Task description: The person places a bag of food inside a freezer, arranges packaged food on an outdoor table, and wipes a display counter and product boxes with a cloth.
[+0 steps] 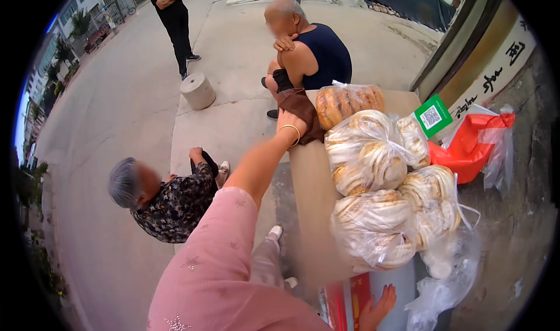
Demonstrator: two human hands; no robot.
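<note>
pink-sleeved left hand holds brown cloth beside clear bags of bread.

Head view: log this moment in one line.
left hand: on brown cloth | right hand: open, by red packaging | bagged bread: on table

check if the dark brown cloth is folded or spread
Crumpled, neither spread flat nor neatly folded: the dark brown cloth shows creases beside the left hand.

The left arm stretches forward, nearly straight, the left hand closed in a grip, fingertips hidden. The right hand sits low and near, its fingers extended.
</note>
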